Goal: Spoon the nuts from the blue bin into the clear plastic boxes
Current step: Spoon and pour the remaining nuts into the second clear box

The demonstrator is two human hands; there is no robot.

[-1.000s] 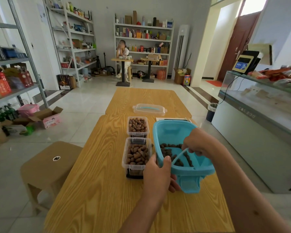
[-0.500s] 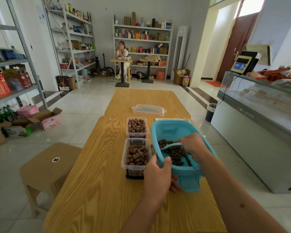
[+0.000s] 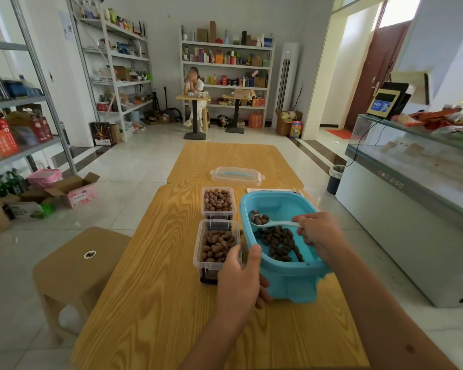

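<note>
My right hand (image 3: 317, 233) is curled round the handle of a white spoon (image 3: 271, 222), fingers folded and pinching it near the end; the spoon's bowl sits above the far left part of the blue bin (image 3: 286, 284) with a few nuts in it; the handle runs roughly level back toward my hand. My left hand (image 3: 239, 279) grips the bin at its near left corner, thumb hooked over the rim and pointing up, the other fingers tucked under and against the outer wall; how tightly those fingers close I cannot tell, as the bin hides most of them. The bin is tilted, its near end lifted off the wooden table (image 3: 150, 303); a dark heap of nuts (image 3: 278, 243) lies in its lower middle. Just left of the bin stand two clear plastic boxes in a row; the near box (image 3: 215, 245) touches or almost touches the bin and is heaped with nuts; the far box (image 3: 218, 202) is also full. A clear lid (image 3: 237, 176) lies further up the table.
</note>
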